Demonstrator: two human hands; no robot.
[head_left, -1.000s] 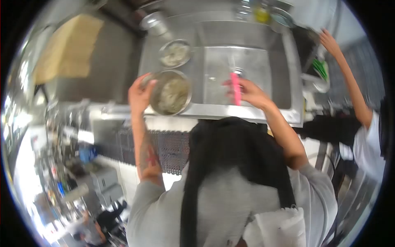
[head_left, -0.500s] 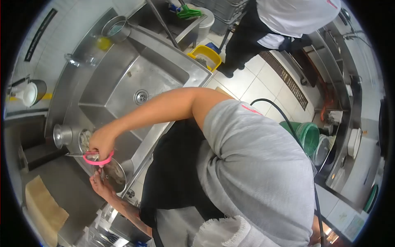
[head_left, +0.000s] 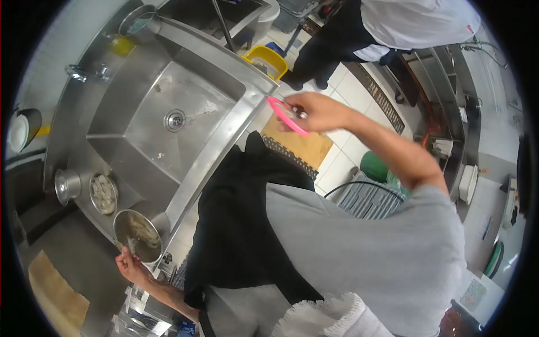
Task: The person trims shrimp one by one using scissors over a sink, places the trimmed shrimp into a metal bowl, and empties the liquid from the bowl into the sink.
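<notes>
As the right hand (head_left: 317, 112) grips the pink tool (head_left: 288, 117) aslant beyond the sink (head_left: 208, 160), well apart from the pot (head_left: 149, 255), it's the left hand (head_left: 132, 269) at that rim, whether grasping I can't tell!

Widest free lane: over the sink (head_left: 193, 95), between left hand (head_left: 131, 267) and right hand (head_left: 320, 111); sink's front rim (head_left: 196, 174) needs clearing. Metal pot (head_left: 148, 254) tight against left hand, walls block low pass on its sink side. Beyond pot: bowl (head_left: 116, 197), then metal cup (head_left: 68, 188), narrow gaps. Pink tool (head_left: 287, 117) juts from right hand sinkward. Past right hand: yellow tub (head_left: 282, 66), co-worker's legs (head_left: 328, 45).
</notes>
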